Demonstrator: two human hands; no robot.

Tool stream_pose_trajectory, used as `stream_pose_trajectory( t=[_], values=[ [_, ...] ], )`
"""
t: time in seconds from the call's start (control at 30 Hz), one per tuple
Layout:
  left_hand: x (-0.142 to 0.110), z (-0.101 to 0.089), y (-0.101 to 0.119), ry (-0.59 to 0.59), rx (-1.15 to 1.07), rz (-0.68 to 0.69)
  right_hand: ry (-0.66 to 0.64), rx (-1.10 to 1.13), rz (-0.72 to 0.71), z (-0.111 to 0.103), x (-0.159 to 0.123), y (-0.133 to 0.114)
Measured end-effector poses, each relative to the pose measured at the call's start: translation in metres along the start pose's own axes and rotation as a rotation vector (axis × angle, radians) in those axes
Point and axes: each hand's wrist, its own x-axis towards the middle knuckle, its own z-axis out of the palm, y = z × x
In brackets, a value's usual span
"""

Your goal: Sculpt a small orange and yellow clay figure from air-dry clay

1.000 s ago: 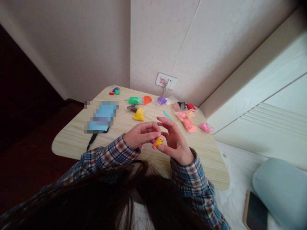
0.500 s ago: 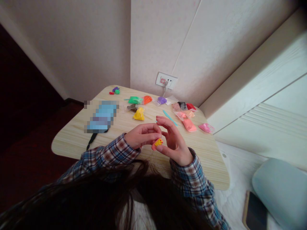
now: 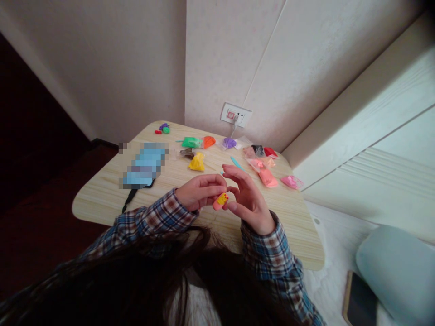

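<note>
A small yellow clay piece (image 3: pixel 222 198) with red dots is held between my two hands above the wooden lap table (image 3: pixel 102 199). My right hand (image 3: pixel 249 199) pinches it with thumb and forefinger, the other fingers raised. My left hand (image 3: pixel 201 190) has its fingers curled and its fingertips pressed onto the clay. Both sleeves are plaid. Dark hair hides the lower part of the view.
Several small bags of coloured clay lie across the far side of the table, among them yellow (image 3: pixel 197 161), green (image 3: pixel 190 142) and pink (image 3: pixel 268 177). A teal modelling tool (image 3: pixel 237 163) lies behind my hands. A blurred blue object (image 3: pixel 144 165) lies left. A phone (image 3: pixel 358 301) rests on the bed.
The clay piece has been turned slightly between my fingertips and sits a little lower left. Both hands stay in the same place.
</note>
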Motion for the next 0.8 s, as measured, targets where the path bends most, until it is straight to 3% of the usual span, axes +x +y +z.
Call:
stream_pose_trajectory(
  t=[0.43, 0.57, 0.7, 0.8],
  values=[
    [0.0015, 0.0016, -0.0005, 0.044, 0.06, 0.013, 0.017, -0.13, -0.036, 0.0031, 0.0009, -0.0001],
    [0.001, -0.0013, -0.0023, 0.016, 0.042, 0.001, 0.112, -0.141, -0.065, 0.0005, 0.0013, -0.0029],
    [0.0005, -0.0028, -0.0031, 0.004, 0.041, 0.005, 0.256, -0.297, -0.15, -0.0008, 0.0021, -0.002],
    [0.0006, -0.002, -0.0027, -0.009, 0.035, 0.021, 0.264, -0.388, -0.206, -0.0005, 0.0027, -0.0013]
  ],
)
